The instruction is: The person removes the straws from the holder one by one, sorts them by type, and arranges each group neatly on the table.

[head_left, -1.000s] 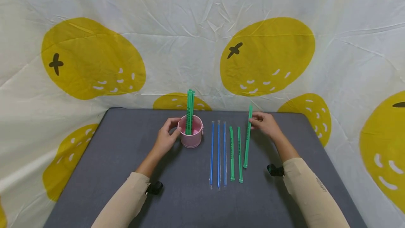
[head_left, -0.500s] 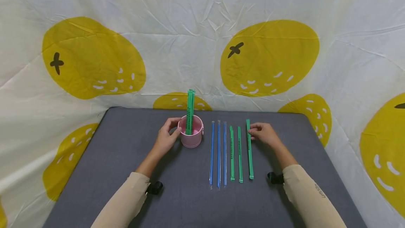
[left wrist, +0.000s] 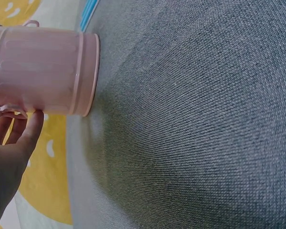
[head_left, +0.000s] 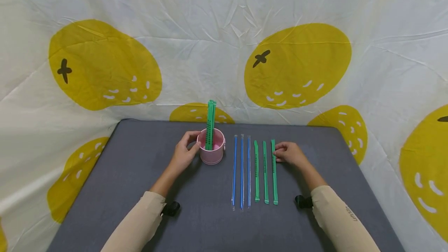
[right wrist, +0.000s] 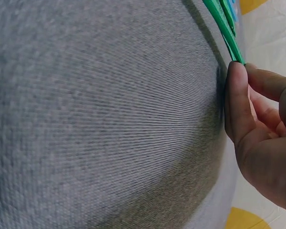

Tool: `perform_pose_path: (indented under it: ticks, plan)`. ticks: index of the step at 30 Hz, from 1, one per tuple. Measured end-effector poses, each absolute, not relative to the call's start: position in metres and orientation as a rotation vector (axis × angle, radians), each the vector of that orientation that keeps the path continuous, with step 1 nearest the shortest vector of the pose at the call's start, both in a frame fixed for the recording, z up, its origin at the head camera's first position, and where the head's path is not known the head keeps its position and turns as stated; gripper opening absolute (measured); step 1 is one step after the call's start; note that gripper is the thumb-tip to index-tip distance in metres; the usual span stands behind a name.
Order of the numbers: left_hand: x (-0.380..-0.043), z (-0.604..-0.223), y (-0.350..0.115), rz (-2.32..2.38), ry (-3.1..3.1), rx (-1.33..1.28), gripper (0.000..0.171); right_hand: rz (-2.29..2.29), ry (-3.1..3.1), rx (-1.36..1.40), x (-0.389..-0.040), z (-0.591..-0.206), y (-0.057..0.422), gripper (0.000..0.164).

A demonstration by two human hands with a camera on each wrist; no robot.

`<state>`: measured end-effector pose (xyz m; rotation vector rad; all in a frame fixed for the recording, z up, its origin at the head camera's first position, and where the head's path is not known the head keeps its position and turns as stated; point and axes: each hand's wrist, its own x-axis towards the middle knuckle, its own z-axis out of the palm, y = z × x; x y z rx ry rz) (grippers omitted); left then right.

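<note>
My left hand (head_left: 183, 153) grips the left side of a small pink bucket (head_left: 212, 156), thumb and fingers at its rim. The left wrist view shows the fingertips at the ear on the bucket's (left wrist: 43, 69) side. Several green paper-wrapped straws (head_left: 210, 123) stand upright in the bucket. My right hand (head_left: 289, 154) pinches the upper part of a green-wrapped straw (head_left: 274, 182), which lies lengthwise at the right end of a row. In the right wrist view, thumb and finger hold the straw's (right wrist: 223, 28) end close over the table.
Left of the held straw lie two more green-wrapped straws (head_left: 265, 174) (head_left: 257, 174), roughly parallel. Further left are three blue straws (head_left: 242, 170) in clear wrappers, beside the bucket. The dark grey table (head_left: 210, 221) ends at a fruit-patterned cloth (head_left: 217, 61) behind.
My right hand has lowered the green straw, drawn it nearer to me and lined it up beside the other green ones. The left hand and bucket have stayed put.
</note>
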<state>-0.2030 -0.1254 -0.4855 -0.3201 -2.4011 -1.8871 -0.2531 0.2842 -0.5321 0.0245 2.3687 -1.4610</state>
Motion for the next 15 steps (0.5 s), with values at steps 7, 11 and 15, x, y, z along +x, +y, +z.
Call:
perform_pose_path:
  ticks: [7, 11, 15]
  plan:
    - [-0.201, -0.479, -0.124, -1.883, -2.411, -0.339, 0.043, -1.407, 2.409, 0.058, -0.252, -0.534, 0.281, 0.036]
    - [-0.205, -0.486, -0.126, -1.874, -2.408, -0.341, 0.043, -1.36, 2.461, 0.085, -0.251, -0.533, 0.277, 0.033]
    - [-0.211, -0.504, -0.128, -1.85, -2.401, -0.326, 0.041, -1.302, 2.526, 0.109, -0.25, -0.533, 0.274, 0.031]
